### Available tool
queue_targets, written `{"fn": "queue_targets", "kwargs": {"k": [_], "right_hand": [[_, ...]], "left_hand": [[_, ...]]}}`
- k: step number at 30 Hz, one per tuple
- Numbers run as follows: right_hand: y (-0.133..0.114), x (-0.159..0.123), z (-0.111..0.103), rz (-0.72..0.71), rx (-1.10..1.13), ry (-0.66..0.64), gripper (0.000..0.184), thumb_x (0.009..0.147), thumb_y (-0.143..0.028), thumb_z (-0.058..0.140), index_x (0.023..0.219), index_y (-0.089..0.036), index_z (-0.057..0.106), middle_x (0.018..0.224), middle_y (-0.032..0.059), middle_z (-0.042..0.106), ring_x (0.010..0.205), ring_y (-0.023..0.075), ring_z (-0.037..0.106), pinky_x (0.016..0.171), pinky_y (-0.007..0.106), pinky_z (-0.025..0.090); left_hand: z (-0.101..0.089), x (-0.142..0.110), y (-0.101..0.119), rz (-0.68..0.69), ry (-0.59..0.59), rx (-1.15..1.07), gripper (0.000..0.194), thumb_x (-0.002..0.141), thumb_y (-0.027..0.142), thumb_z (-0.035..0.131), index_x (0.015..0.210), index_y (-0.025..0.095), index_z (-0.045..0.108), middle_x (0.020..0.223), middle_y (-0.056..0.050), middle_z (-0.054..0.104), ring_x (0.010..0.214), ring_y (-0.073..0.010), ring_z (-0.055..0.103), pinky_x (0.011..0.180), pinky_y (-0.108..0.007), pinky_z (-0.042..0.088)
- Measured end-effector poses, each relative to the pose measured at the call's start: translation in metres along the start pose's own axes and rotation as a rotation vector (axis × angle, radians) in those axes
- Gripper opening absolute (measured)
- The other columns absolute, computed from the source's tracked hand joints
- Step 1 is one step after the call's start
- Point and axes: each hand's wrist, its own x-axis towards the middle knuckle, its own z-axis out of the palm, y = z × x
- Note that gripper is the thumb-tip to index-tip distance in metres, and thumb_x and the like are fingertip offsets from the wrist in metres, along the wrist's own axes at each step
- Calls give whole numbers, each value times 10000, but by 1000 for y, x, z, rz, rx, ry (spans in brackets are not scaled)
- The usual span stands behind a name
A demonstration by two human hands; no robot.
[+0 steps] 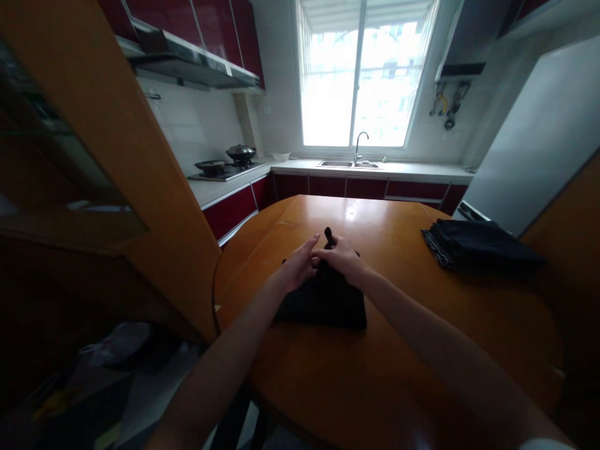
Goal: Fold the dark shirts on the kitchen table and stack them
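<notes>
A black cloth item (323, 306) lies on the wooden table in front of me, its near part flat with a straight lower edge. What kind of item it is, I cannot make out. My right hand (344, 258) is closed on its raised upper part, and a narrow black end (329, 236) sticks up past the fingers. Close beside it, my left hand (300, 267) is closed at the left of the same bunched cloth, its fingertips meeting those of the right. The fingers hide part of the cloth between them.
The round-ended wooden table (398, 350) spreads under both arms. Folded dark cloth, seemingly denim (482, 247), is stacked at its right. Beyond stand a counter with a sink (335, 164), a stove with a lidded pan (240, 152), and a white fridge (539, 131). A wooden cabinet (154, 206) is left.
</notes>
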Motion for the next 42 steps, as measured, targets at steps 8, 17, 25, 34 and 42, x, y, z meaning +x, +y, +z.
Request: {"fn": "queue_targets", "kwargs": {"k": [8, 17, 25, 34, 42], "right_hand": [[40, 7, 20, 56, 14, -393, 734, 699, -86, 688, 1386, -190, 451, 680, -37, 687, 572, 144, 657, 499, 220, 508], [65, 49, -76, -178, -272, 109, 326, 876, -412, 507, 969, -163, 696, 896, 74, 744, 834, 177, 665, 730, 269, 502], [103, 54, -61, -106, -394, -93, 514, 873, -631, 504, 717, -168, 664, 645, -7, 622, 631, 149, 559, 583, 247, 405], [94, 60, -38, -73, -722, -60, 250, 817, -436, 707, 747, -199, 744, 795, 55, 743, 824, 217, 660, 904, 385, 425], [104, 59, -37, -113, -772, 30, 276, 824, -474, 678, 791, -212, 758, 846, 51, 764, 819, 217, 689, 768, 314, 471]], "left_hand": [[-24, -17, -38, 44, 213, 213, 726, 958, 378, 561, 1599, 324, 222, 1209, -56, 695, 905, -190, 718, 866, -346, 566], [-23, -16, -42, 197, 250, 418, 490, 930, 162, 465, 1403, 196, 592, 1432, -43, 588, 1324, -212, 545, 1178, -374, 353], [-57, -17, -28, 86, 279, 284, 496, 912, 142, 514, 1397, 209, 595, 1404, -68, 612, 1212, -197, 633, 1097, -352, 452], [-88, -27, -56, -212, 331, 131, 527, 905, 176, 635, 1426, 201, 556, 1271, -101, 693, 1004, -174, 722, 913, -297, 560], [-80, -42, -46, -91, 207, 325, 625, 823, 185, 737, 1423, 242, 568, 1439, -76, 582, 1303, -247, 564, 1134, -372, 401]]}}
